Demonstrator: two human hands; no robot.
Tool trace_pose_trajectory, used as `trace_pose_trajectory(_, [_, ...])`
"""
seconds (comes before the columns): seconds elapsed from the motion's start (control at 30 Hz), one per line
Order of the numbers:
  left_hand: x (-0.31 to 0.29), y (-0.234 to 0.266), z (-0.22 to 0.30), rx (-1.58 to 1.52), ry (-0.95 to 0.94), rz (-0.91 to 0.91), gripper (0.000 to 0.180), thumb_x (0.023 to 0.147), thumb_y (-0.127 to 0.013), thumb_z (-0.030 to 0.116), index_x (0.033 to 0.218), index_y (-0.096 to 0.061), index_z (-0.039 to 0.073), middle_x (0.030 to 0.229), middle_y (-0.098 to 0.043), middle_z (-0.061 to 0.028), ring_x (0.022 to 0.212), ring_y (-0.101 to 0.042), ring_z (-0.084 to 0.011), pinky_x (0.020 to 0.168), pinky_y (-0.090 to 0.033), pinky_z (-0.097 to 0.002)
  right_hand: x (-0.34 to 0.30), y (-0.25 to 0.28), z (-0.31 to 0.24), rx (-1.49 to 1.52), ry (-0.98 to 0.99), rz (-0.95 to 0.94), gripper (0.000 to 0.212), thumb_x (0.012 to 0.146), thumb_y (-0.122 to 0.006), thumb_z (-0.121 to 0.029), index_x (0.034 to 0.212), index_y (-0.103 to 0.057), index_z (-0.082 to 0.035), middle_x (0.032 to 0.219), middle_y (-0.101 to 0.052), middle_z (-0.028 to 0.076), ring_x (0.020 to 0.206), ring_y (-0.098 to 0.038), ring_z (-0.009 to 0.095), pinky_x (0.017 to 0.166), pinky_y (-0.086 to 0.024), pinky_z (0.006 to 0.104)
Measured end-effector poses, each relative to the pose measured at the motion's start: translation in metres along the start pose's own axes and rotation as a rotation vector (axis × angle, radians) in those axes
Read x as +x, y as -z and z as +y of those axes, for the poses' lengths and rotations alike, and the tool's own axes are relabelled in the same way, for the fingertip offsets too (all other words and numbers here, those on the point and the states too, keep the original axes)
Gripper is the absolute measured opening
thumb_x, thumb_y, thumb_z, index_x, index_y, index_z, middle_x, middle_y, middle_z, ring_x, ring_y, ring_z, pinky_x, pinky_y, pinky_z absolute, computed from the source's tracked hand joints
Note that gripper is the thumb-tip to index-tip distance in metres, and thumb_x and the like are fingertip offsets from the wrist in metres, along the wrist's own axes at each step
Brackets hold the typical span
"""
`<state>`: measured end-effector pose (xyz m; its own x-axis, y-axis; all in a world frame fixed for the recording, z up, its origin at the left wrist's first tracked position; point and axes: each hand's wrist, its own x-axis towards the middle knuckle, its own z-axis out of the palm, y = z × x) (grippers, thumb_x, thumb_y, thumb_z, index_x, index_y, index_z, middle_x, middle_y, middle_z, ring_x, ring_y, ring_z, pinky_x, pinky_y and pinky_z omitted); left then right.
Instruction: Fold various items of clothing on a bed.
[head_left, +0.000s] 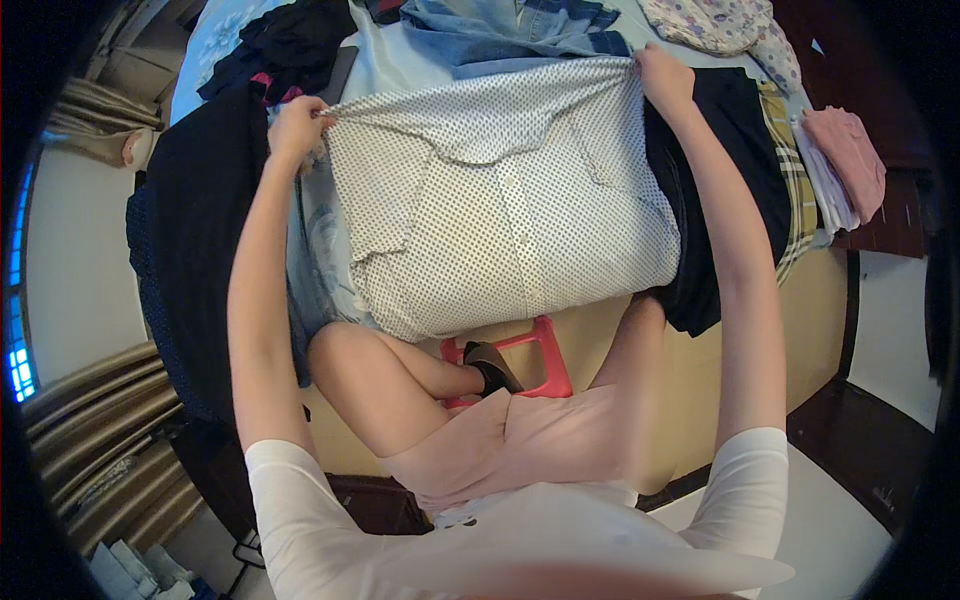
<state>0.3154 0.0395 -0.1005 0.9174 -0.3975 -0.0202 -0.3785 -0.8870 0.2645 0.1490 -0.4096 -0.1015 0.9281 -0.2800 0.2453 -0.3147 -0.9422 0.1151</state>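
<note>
A white shirt with a small dark pattern (460, 220) is stretched wide between my two hands, its button strip facing up. My left hand (297, 130) pinches its far left corner. At the far right corner, my right hand (664, 80) is closed on the fabric. The shirt's upper part lies over the bed's edge and its lower part hangs down toward my knees. Blue jeans (510, 35) lie just beyond the shirt. Dark clothes (200, 200) hang over the edge beside my left hand, and black trousers (735, 180) lie beside my right forearm.
A black garment heap (285, 45) lies at the far left of the bed, a floral garment (715, 22) at the far right. Folded pink cloth (848, 160) and a yellow plaid cloth (795, 170) are at right. A red plastic stool (548, 360) stands between my legs. Striped curtains (100, 440) hang left.
</note>
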Motion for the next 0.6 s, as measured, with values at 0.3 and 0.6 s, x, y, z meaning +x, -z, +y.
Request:
trace_pose_trajectory(0.3, [-0.001,0.062,0.010,0.159,0.139,0.225,0.016,0.071,-0.062,0.025,0.085,-0.066,0.017,0.076,-0.064,-0.0031,0.073,-0.062,-0.0206,0.067,-0.046,-0.0331,0.032,0.058,-0.031,0.319,-0.165,0.115,0.016,0.072,-0.054,-0.007,0.086,-0.061,-0.001,0.080,-0.060,0.017,0.075,-0.058,0.029,0.067,-0.045,0.0373])
trace_pose_trajectory(0.6, [-0.079,0.066,0.001,-0.352,-0.043,0.208,0.008,0.073,-0.058,0.008,0.077,-0.062,0.003,0.064,-0.060,-0.0077,0.061,-0.059,-0.0126,0.055,-0.043,-0.0237,-0.020,0.035,-0.003,0.636,-0.095,0.241,0.018,0.074,-0.057,-0.014,0.089,-0.063,-0.006,0.083,-0.063,0.013,0.070,-0.061,0.024,0.066,-0.047,0.0322])
